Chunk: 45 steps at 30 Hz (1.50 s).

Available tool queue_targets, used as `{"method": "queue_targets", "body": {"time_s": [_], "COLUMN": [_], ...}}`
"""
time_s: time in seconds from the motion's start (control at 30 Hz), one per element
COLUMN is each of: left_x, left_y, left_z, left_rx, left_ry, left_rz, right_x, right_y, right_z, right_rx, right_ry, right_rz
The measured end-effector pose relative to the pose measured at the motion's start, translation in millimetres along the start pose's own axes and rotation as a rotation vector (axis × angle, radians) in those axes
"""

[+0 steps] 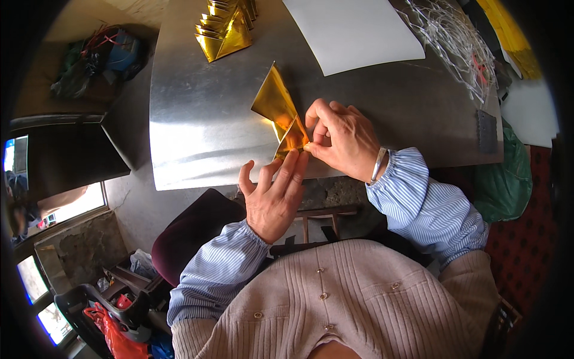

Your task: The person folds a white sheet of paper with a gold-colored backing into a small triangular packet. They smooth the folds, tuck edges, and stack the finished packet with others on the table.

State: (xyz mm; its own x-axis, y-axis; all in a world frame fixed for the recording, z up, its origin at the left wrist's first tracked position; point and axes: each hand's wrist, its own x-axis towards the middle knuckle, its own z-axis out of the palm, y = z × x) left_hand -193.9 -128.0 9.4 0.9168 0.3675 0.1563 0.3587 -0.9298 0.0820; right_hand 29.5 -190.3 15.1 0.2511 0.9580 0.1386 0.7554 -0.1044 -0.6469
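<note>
A partly folded sheet of gold foil paper (276, 98) lies on the metal tabletop near its front edge. One pointed end of it rises away from me, and the near end is folded over. The fingertips of my left hand (278, 193) press flat on that near end. My right hand (343, 139) pinches the right corner of the foil between thumb and bent forefinger. Under the fingertips, part of the near fold is hidden. Farther back stands a row of folded gold foil pieces (228, 38), nested one behind another.
A large white sheet (358, 31) lies at the back of the metal table (202, 98). Tangled clear strips (457, 49) are at the back right, above a dark serrated-edged piece (487, 130). A green plastic bag (506, 179) hangs by the right edge. Red bag (112, 332) at lower left.
</note>
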Motion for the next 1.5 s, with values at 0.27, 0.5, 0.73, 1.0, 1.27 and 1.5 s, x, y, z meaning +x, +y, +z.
{"method": "queue_targets", "body": {"time_s": [0.27, 0.5, 0.73, 1.0, 1.27, 1.5], "left_x": [-0.7, -0.4, -1.4, -4.4, -2.5, 2.1], "left_y": [3.5, 2.0, 6.2, 9.6, 9.6, 10.2], "left_z": [3.6, 6.0, 7.9, 9.8, 9.8, 14.6], "left_rx": [0.071, 0.084, 0.131, 0.156, 0.189, 0.184], "left_ry": [0.019, 0.03, 0.018, 0.008, -0.006, -0.004], "left_rz": [0.021, 0.045, 0.048, 0.051, 0.061, 0.043], "right_x": [-4.4, -7.2, -2.1, 10.2, 23.6, 26.3], "right_y": [4.3, 8.1, 8.4, 8.1, 8.5, 15.3], "right_z": [3.0, 6.7, 14.8, 13.6, 10.4, 13.5], "right_rx": [-0.02, -0.002, 0.237, 0.386, 0.307, 0.236], "right_ry": [0.142, 0.176, 0.256, 0.143, 0.119, 0.133], "right_rz": [-0.165, -0.182, -0.099, 0.062, 0.031, -0.052]}}
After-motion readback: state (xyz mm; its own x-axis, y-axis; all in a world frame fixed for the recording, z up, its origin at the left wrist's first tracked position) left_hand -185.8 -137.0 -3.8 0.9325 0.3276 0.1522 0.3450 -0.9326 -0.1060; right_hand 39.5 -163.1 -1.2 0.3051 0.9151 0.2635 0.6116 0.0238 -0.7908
